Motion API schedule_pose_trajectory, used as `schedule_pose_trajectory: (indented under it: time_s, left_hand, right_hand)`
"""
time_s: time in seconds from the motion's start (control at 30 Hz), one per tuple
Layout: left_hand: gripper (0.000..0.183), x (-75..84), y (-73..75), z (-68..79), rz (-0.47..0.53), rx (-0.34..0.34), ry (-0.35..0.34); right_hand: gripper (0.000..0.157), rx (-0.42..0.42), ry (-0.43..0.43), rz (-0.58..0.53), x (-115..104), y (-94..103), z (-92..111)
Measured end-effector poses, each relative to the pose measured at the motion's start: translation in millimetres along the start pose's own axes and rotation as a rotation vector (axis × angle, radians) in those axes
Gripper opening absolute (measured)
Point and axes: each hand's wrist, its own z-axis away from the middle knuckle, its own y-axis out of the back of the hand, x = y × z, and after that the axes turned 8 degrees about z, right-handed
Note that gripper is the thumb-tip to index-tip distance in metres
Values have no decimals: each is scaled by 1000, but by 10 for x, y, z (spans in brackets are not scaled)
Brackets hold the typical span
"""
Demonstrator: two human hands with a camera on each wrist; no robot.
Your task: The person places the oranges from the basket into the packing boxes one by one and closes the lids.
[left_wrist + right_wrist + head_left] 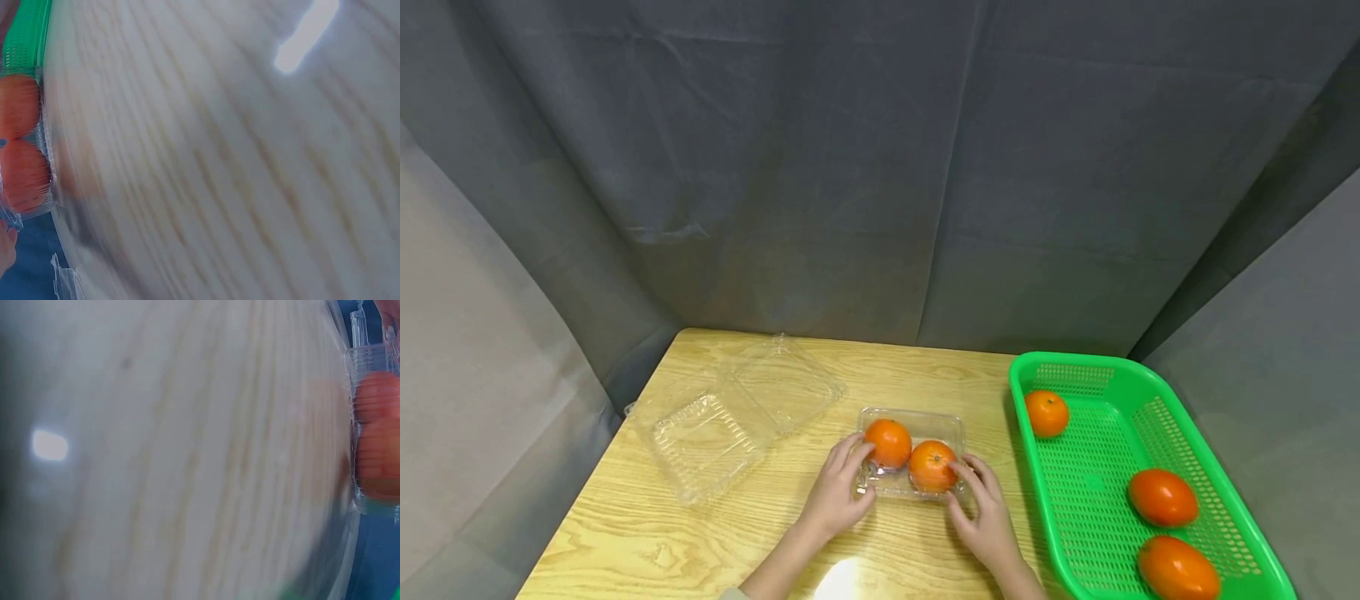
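Observation:
Two oranges sit side by side in a clear plastic container (914, 495) on the wooden table. At its left end, my left hand (838, 492) has its fingertips by the left orange (889, 442), the thumb spread apart near the front corner. From the other side, my right hand (983, 512) touches the right orange (933, 465) with its fingers, the thumb near the container's front right corner. Both oranges show through the ribbed wall in the left wrist view, at the left edge. The right wrist view catches the container (369, 359) at its right edge.
An open clear clamshell box (760, 392) lies on the table (647, 533) at the left. On the right stands a green plastic basket (1033, 492) holding an orange (1047, 413) and two orange-red fruits (1163, 497). Grey curtains (805, 183) surround the table's back and sides.

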Motion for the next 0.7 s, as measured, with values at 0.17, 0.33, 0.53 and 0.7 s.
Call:
schedule_pose_trajectory:
  time_s: [0.17,0.33,0.53,0.7]
  left_hand:
    - [55,-3,-23,-9,-46,-12,-20]
    - [54,7,-31,-6,-59,-24,-5]
    - [53,-2,-37,-50,-56,-21,2]
    - [54,-43,-50,-102,-45,-23,13]
  right_hand:
    - [43,-6,14,-6,-4,-23,-7]
    - [44,8,19,12,-24,-12,-22]
    - [43,-1,-4,52,-12,-26,-57]
    - [43,-11,-18,46,20,-66,-93]
